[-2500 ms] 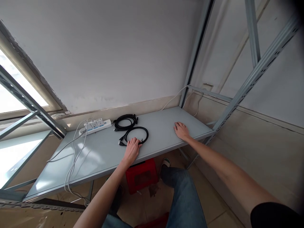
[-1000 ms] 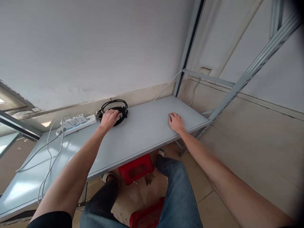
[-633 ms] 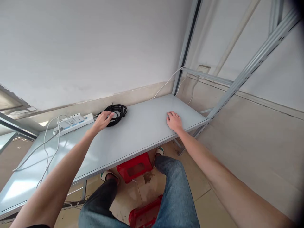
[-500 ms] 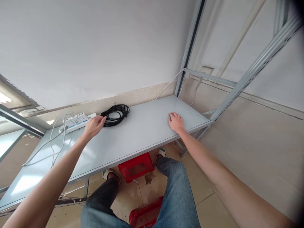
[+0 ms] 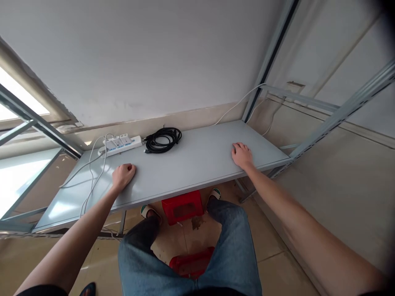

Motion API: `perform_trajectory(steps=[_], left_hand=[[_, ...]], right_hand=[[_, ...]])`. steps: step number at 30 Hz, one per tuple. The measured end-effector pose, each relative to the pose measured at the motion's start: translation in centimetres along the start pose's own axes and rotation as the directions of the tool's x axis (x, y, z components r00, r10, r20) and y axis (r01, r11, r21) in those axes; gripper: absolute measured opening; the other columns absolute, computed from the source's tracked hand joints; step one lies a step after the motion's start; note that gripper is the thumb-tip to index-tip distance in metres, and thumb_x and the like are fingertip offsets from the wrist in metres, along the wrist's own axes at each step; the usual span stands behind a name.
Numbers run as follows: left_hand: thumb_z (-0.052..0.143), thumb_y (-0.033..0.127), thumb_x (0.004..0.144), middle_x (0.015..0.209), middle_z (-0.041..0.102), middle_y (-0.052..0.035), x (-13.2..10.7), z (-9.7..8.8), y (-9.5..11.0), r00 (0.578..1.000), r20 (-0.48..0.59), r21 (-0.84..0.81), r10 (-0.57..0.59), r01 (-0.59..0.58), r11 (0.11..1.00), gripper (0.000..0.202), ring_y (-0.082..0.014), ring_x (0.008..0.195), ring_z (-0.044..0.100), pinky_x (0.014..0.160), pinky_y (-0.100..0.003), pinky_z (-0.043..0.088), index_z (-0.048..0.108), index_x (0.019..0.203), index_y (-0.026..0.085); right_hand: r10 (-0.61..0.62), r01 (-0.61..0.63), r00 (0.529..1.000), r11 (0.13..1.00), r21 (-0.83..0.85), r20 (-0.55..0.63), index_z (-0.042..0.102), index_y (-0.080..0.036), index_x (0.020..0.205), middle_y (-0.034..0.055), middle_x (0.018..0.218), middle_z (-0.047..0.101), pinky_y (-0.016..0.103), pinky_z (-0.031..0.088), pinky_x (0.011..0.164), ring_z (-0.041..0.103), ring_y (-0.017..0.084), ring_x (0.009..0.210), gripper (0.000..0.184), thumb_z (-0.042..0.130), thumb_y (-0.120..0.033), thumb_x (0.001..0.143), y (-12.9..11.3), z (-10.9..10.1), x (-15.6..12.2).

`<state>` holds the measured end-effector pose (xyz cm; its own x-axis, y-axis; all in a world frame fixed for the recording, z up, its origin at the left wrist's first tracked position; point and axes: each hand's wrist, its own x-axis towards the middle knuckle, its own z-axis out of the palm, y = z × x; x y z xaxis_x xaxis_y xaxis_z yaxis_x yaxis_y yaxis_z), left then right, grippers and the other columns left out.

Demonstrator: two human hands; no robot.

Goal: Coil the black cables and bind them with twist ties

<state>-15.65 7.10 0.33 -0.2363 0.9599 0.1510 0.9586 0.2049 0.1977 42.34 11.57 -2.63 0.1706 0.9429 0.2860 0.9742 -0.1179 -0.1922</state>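
Across a gray tabletop [image 5: 191, 162], the black cables [image 5: 173, 139], earlier side by side, now lie stacked beside the white power strip [image 5: 132, 144], its print unreadable; the left hand [image 5: 123, 174] has withdrawn, fingers curled, while the right hand [image 5: 242, 155] stays spread.

My left hand [image 5: 123, 176] is loosely curled over the grey tabletop [image 5: 191, 160] at eleven o'clock, nearer me than the white power strip [image 5: 123, 146]. My right hand [image 5: 242, 155] rests palm down on the surface at one. Coiled black cables [image 5: 157, 149] lie at twelve, by the strip's right end; a red stool [image 5: 182, 206] stands below the front edge.
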Motion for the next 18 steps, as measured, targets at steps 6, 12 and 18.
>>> perform_trajectory(steps=[6, 12, 18], left_hand=[[0.042, 0.038, 0.087, 0.073, 0.067, -0.0122, -0.1, -0.2, -0.3, 0.994, -0.092, -0.156, -0.061, 0.047, 0.987, 0.033, -0.0267, 0.076, 0.061, 0.065, -0.034, 0.035, 0.063, 0.068, 0.021], [0.044, 0.034, 0.086, 0.081, 0.07, -0.0139, 0.4, 0.3, -0.5, 0.988, -0.125, -0.134, -0.086, 0.069, 0.989, 0.029, -0.0284, 0.081, 0.062, 0.071, -0.037, 0.04, 0.067, 0.076, 0.021], [0.048, 0.034, 0.083, 0.083, 0.07, -0.016, 1.1, 1.1, -1.1, 0.991, -0.123, -0.084, -0.061, 0.051, 0.995, 0.025, -0.0318, 0.084, 0.063, 0.073, -0.039, 0.041, 0.068, 0.078, 0.02]], right_hand=[[-0.008, 0.008, 1.0, 1.0, 0.007, -0.004, 0.062, -0.017, 0.142, 0.0155, 0.147, 0.057, 0.049, 0.042, 0.109, 0.051, 0.034, 0.128, 0.05, 0.036, -0.031, 0.102, 0.0, 0.0, 0.0], [-0.009, 0.009, 1.0, 1.0, 0.025, -0.013, 0.062, -0.016, 0.142, 0.0162, 0.145, 0.058, 0.051, 0.041, 0.109, 0.051, 0.035, 0.127, 0.051, 0.037, -0.033, 0.101, 0.3, 0.5, 0.3], [-0.009, 0.009, 1.0, 1.0, 0.023, 0.0, 0.061, -0.015, 0.142, 0.0166, 0.146, 0.056, 0.051, 0.041, 0.108, 0.051, 0.035, 0.128, 0.052, 0.035, -0.033, 0.101, 0.3, 0.5, 0.3]])
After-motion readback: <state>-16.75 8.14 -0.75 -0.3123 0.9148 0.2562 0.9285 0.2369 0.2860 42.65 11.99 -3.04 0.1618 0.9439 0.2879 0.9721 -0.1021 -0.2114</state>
